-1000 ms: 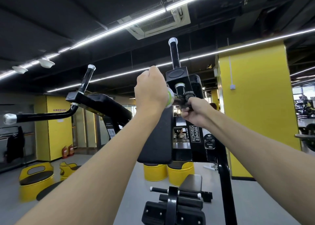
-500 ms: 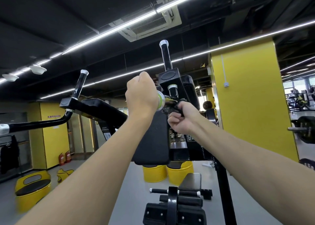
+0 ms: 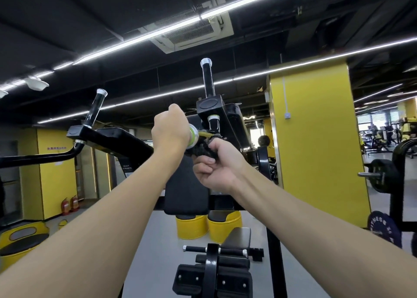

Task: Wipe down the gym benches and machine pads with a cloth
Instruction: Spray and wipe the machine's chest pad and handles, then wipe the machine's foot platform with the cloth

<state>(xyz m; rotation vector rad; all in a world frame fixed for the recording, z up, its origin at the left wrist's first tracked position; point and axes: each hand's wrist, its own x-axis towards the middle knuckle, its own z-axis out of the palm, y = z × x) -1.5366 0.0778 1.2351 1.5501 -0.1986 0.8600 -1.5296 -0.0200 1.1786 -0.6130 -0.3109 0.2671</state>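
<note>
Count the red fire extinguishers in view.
2. One fire extinguisher stands at far left by the yellow wall; the second just right of it. Others may be hidden.

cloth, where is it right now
In the head view the cloth is just right of centre, bunched in the right hand, against the green-ringed end of the handle that the left hand grips, above the black pad.

black pad, yellow pillar, dark cloth

A: Where's the pad?
B: Behind the left hand and right hand, which sit side by side.
A: And the pillar?
B: Right of it; seat below.
</note>
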